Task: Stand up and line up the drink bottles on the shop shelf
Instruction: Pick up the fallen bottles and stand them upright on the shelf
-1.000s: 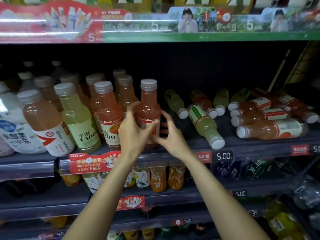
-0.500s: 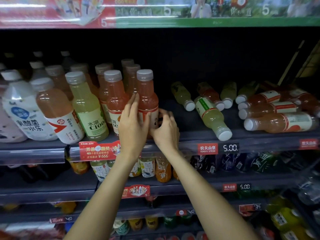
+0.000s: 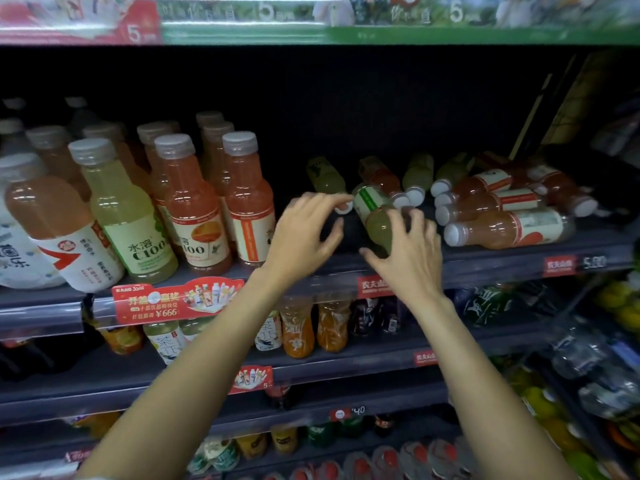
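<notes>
A pale green bottle [image 3: 375, 216] with a white and green label is seen lying on its side on the shelf [image 3: 502, 263]. It is held by the right hand [image 3: 408, 258], fingers curled round it. The left hand [image 3: 304, 237] is kept just beside it, fingers spread apart.

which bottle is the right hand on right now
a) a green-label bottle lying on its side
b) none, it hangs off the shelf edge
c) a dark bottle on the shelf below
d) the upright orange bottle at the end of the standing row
a: the right hand curls over the green-label bottle, which lies on its side among other toppled bottles, to the right of the upright orange bottle.
</notes>
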The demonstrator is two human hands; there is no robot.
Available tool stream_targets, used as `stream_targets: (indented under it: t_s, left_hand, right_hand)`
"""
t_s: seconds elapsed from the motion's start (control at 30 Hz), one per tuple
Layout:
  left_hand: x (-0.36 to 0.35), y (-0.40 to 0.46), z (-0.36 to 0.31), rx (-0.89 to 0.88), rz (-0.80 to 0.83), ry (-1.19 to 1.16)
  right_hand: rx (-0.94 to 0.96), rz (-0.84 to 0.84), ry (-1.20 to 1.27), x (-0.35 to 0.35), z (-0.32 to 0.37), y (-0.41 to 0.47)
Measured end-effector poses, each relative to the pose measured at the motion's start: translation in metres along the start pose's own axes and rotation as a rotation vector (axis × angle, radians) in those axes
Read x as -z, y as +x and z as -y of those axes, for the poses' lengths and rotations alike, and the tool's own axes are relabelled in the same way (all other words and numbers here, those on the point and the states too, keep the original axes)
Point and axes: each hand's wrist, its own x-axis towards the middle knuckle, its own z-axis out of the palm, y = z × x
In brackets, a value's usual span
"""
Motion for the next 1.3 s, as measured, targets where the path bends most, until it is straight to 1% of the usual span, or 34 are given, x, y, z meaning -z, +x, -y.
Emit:
stream_targets:
  t_s: [0.03, 0.1, 0.17, 0.23, 0.27, 0.33, 0.43, 0.5, 0.57, 0.6, 0.63, 0.7, 0.73, 0.8, 0.83, 0.87, 0.93, 1.0, 1.03, 1.13, 1.2, 1.23, 1.3]
  left_hand:
    - [-0.012, 0.007, 0.003, -0.009, 0.094, 0.029]
    - [-0.033, 0.021, 0.009, 0.0, 0.309, 0.072]
    - [-0.049, 0.032, 0.012, -0.003, 0.481, 0.094]
    - [-0.061, 0.04, 0.014, -0.049, 0.55, 0.079]
    - [-0.065, 0.043, 0.014, -0.075, 0.549, 0.052]
    - [-0.067, 0.045, 0.015, -0.095, 0.493, -0.019]
    - [-0.061, 0.046, 0.008, -0.114, 0.407, -0.142]
    - [-0.055, 0.046, -0.002, -0.086, 0.416, -0.257]
    - [-0.052, 0.043, -0.009, -0.026, 0.417, -0.265]
    - [-0.052, 0.039, -0.011, 0.014, 0.385, -0.254]
    - [-0.052, 0.035, -0.011, 0.066, 0.34, -0.266]
    - [-0.049, 0.028, -0.012, 0.226, 0.234, -0.378]
    - [-0.047, 0.024, -0.013, 0.33, 0.178, -0.455]
    - [-0.043, 0.018, -0.013, 0.533, 0.079, -0.578]
    - [-0.04, 0.015, -0.011, 0.599, 0.036, -0.586]
    - [-0.037, 0.012, -0.008, 0.628, 0.007, -0.552]
    - [-0.027, 0.008, -0.005, 0.612, -0.007, -0.413]
    - [-0.011, 0.002, 0.0, 0.522, -0.052, -0.202]
    - [-0.002, -0.002, 0.003, 0.461, -0.11, -0.09]
    - [0.021, -0.019, 0.01, 0.297, -0.322, 0.204]
    - [0.028, -0.028, 0.017, 0.274, -0.38, 0.316]
    - [0.03, -0.032, 0.022, 0.28, -0.398, 0.351]
    - [0.034, -0.036, 0.029, 0.312, -0.416, 0.373]
  right_hand:
    - [-0.055, 0.057, -0.028, 0.001, -0.004, -0.002]
    - [-0.111, 0.072, 0.004, 0.003, -0.009, -0.005]
    - [-0.112, 0.004, 0.077, 0.006, -0.012, -0.006]
    - [-0.149, -0.064, 0.235, 0.01, -0.019, -0.007]
    - [-0.184, -0.1, 0.338, 0.014, -0.023, -0.007]
    - [-0.251, -0.163, 0.527, 0.024, -0.03, -0.006]
    - [-0.289, -0.302, 0.802, 0.04, -0.039, 0.001]
    - [-0.323, -0.337, 0.966, 0.045, -0.041, 0.01]
    - [-0.385, -0.279, 1.097, 0.046, -0.04, 0.02]
    - [-0.39, -0.233, 1.144, 0.045, -0.039, 0.024]
    - [-0.369, -0.192, 1.194, 0.044, -0.037, 0.027]
    - [-0.269, -0.093, 1.256, 0.041, -0.031, 0.028]
    - [-0.218, -0.018, 1.222, 0.035, -0.028, 0.027]
    - [-0.139, 0.17, 1.056, 0.014, -0.021, 0.023]
    - [-0.116, 0.255, 0.991, 0.001, -0.016, 0.022]
    - [-0.102, 0.314, 0.967, -0.009, -0.009, 0.02]
    - [-0.071, 0.36, 0.972, -0.024, 0.004, 0.021]
    - [-0.043, 0.35, 0.966, -0.031, 0.02, 0.027]
    - [-0.036, 0.321, 0.936, -0.036, 0.027, 0.029]
    - [-0.002, 0.174, 0.712, -0.051, 0.043, 0.04]
    - [0.1, 0.115, 0.541, -0.056, 0.049, 0.054]
    - [0.175, 0.156, 0.497, -0.058, 0.051, 0.064]
    - [0.298, 0.364, 0.49, -0.058, 0.054, 0.082]
